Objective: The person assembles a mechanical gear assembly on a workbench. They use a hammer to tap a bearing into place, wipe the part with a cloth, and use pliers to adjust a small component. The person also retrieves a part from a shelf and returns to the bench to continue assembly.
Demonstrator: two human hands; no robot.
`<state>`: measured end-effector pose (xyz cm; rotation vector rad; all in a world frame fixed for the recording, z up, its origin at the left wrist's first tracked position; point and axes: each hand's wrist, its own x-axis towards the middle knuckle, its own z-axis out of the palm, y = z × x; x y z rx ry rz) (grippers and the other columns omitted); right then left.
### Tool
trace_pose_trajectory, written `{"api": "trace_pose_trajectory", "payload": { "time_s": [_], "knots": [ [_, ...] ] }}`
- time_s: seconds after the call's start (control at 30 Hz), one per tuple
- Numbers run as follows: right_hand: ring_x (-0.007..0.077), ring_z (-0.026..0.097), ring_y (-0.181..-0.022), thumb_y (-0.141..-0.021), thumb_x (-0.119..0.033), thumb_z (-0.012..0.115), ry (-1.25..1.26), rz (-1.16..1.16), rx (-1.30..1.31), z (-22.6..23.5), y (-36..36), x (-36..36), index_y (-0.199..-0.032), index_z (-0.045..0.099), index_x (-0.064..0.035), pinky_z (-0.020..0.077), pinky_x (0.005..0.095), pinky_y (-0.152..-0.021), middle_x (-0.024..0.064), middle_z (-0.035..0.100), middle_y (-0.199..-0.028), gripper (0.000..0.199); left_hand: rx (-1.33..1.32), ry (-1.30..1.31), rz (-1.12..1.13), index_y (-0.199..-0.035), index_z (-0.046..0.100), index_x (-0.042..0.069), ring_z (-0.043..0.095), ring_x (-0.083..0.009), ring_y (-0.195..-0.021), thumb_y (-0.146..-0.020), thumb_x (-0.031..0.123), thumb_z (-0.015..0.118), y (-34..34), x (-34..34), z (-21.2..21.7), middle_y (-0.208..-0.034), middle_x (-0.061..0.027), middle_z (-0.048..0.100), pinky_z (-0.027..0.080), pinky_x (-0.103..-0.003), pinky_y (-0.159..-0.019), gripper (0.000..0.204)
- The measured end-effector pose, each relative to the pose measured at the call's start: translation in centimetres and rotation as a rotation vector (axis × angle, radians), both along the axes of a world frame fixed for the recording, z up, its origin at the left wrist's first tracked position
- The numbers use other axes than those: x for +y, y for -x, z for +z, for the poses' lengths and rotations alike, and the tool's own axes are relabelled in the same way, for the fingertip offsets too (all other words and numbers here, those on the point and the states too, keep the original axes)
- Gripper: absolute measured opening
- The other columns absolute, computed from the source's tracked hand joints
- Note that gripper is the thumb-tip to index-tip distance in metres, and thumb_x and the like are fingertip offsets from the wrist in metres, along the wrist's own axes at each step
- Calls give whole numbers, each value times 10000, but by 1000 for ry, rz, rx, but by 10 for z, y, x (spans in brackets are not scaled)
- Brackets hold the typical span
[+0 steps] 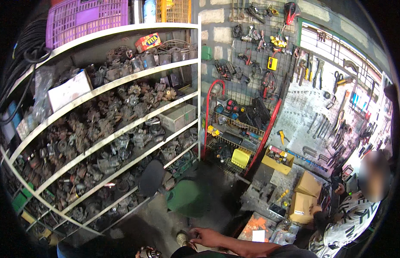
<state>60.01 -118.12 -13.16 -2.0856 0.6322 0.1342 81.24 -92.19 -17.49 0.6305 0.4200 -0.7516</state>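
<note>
At the far left we see a white metal shelf rack (122, 92) with 4 curved tiers, packed with dark, greasy metal motor parts (114, 129). A purple plastic crate (86, 17) and an orange plastic crate (174, 9) sit on its top, and a white cardboard box (68, 91) leans on an upper tier. A grey metal box (178, 117) stands on a lower tier near the rack's right end.

At the bottom edge, left of centre, a ribbed silver metal part (149, 253) shows just above the frame line; whatever holds it is cut off, so we cannot tell how the left hand stands, as it is not in view. Just to its right, our right hand (206, 236) comes in from the lower right with the fingers curled around a small round pale metal piece (182, 238), pinching it at the fingertips. That piece sits low in the picture, near the ribbed part but apart from it, above the dark floor. A green rounded cap-like object (185, 198) lies just above the hand.

Further right, a red tubular wire rack (234, 124) holds small tools and a yellow plastic box (240, 158). Behind it a grey wire-grid wall panel (260, 51) carries hanging cables and clamps. A pegboard (333, 112) with pliers and spanners follows. 2 brown cardboard boxes (304, 195) stand on the bench below, and a person in a black-and-white patterned shirt (350, 223) sits at the far right.
</note>
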Motion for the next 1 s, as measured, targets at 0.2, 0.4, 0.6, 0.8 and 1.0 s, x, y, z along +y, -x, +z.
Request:
{"api": "trace_pose_trajectory", "payload": {
  "time_s": [0.2, 0.4, 0.6, 0.8, 1.0],
  "knots": [
    [439, 759, -1083, -1072, -486, 752, 16, 100, -180, 16, -121, -108, -1636, 517, -110, 586, 533, -930, 281, 759, -1243, 717, -203, 123, -136, -1255, 743, 73, 740, -241, -895, -1017, 429, 719, -128, -148, -37, -1061, -70, 766, 626, -450, -752, 429],
    [409, 767, -1056, -1037, -403, 818, -85, 212, -245, 28, -215, -205, -1692, 426, -128, 598, 495, -914, 286, 760, -1183, 810, -103, 65, -200, -1130, 762, 123, 714, -303, -836, -1010, 409, 655, -191, -281, 0, -987, -88, 756, 623, -536, -771, 329],
    [485, 679, -1352, -973, -403, 867, -229, 386, -406, -37, -299, -328, -1692, 361, -37, 543, 534, -1142, 310, 679, -1478, 953, -23, -137, 52, -949, 654, 102, 660, -300, -788, -1126, 343, 467, -192, -427, 33, -849, -80, 661, 591, -489, -782, 353],
    [489, 740, -1191, -975, -313, 833, -215, 632, -412, -68, -322, -474, -1538, 511, 10, 586, 556, -1032, 310, 740, -1278, 724, 5, -172, 233, -733, 389, 195, 393, -182, -649, -1133, 254, 456, -150, -579, 75, -682, 6, 374, 418, -391, -662, 409],
    [495, 742, -1133, -975, -309, 841, -341, 764, -252, -61, -318, -574, -1508, 499, 25, 591, 565, -1004, 311, 731, -1216, 717, 99, -310, 348, -993, 664, 109, 673, -270, -917, -1103, 321, 529, -120, -677, 96, -939, -60, 698, 583, -472, -883, 275]
  ]
}}
